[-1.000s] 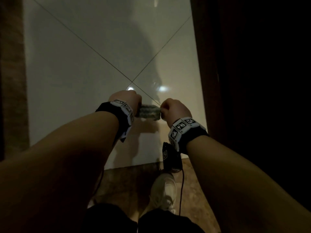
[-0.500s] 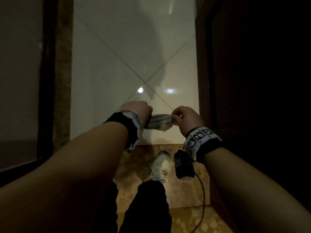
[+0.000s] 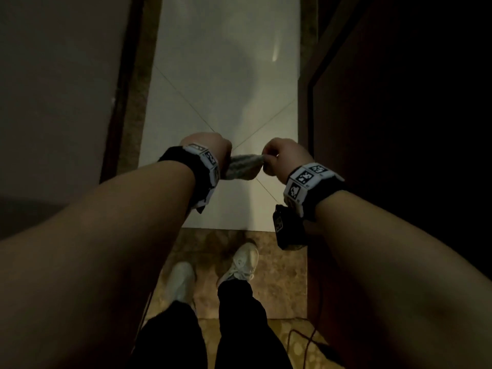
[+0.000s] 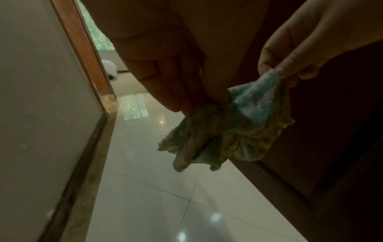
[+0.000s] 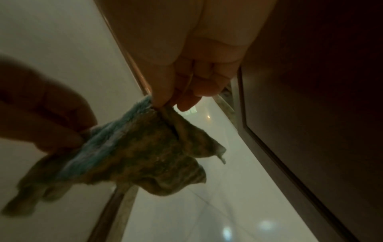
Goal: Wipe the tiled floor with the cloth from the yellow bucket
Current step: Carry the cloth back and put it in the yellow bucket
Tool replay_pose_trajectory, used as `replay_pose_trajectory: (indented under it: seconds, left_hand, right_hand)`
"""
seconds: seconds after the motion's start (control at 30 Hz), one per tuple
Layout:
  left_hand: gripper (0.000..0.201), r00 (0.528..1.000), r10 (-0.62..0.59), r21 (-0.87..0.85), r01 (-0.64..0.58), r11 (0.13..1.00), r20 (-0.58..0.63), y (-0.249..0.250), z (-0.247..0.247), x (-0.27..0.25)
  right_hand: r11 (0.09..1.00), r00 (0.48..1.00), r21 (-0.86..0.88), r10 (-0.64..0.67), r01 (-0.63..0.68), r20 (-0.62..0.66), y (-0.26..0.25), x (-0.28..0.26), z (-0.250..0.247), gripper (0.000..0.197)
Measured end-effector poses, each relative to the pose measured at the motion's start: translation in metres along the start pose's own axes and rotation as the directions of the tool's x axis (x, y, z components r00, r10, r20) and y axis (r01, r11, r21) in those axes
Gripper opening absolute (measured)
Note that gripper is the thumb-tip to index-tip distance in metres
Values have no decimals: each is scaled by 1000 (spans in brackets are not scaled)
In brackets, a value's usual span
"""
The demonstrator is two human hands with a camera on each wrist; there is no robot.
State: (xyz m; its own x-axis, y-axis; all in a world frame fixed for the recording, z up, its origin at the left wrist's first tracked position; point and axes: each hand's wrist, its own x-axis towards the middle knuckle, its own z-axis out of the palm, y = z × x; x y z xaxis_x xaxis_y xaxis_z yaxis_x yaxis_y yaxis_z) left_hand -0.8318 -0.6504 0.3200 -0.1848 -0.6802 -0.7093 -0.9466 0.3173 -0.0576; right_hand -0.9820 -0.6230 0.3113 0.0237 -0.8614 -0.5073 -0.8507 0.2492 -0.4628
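Note:
A small fuzzy cloth (image 3: 243, 169), pale blue and yellowish, hangs in the air between my two hands above the white tiled floor (image 3: 221, 75). My left hand (image 3: 210, 147) grips one end of it, fingers curled round the bunched fabric. My right hand (image 3: 279, 155) pinches the other end between thumb and fingers. In the left wrist view the cloth (image 4: 228, 131) sags below my left hand (image 4: 176, 85), with my right hand (image 4: 290, 65) holding its upper corner. The right wrist view shows the cloth (image 5: 134, 155) hanging from my right hand (image 5: 182, 91). No bucket is in view.
I stand in a narrow passage. A pale wall (image 3: 53, 102) with a dark skirting runs on the left, and a dark wooden door (image 3: 399, 129) stands on the right. My two light shoes (image 3: 239, 259) rest on a brown marbled threshold (image 3: 279, 275). A thin cable (image 3: 308, 339) trails at the lower right.
The view has shifted forward along the passage, the left wall and both shoes coming into sight. Both hands still hold the cloth, which hangs looser between them.

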Motion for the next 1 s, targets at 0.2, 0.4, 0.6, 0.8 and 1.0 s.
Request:
replay_pose_trajectory:
  seconds: [0.2, 0.4, 0.6, 0.8, 1.0]
  left_hand:
    - [26, 999, 9, -27, -10, 1000, -50, -16, -35, -83]
    - [24, 980, 10, -41, -19, 999, -199, -48, -41, -181]
    - [21, 958, -25, -65, 7, 998, -287, -64, -24, -269]
    - [22, 922, -142, -153, 92, 984, -360, -66, 3, -346]
    - [37, 870, -309, -356, 169, 919, -384, -47, 49, -427]
  right_hand:
    - [997, 995, -27, -73, 72, -69, -62, -65, -47, 23]
    - [994, 981, -33, -104, 100, -166, -113, -146, -52, 22]
    - [987, 969, 17, -154, 160, -191, -150, -221, -45, 15]
    - [947, 916, -68, -320, 313, -241, -170, -297, -45, 19]
    - [877, 867, -173, -474, 448, -157, -174, -365, -32, 25]
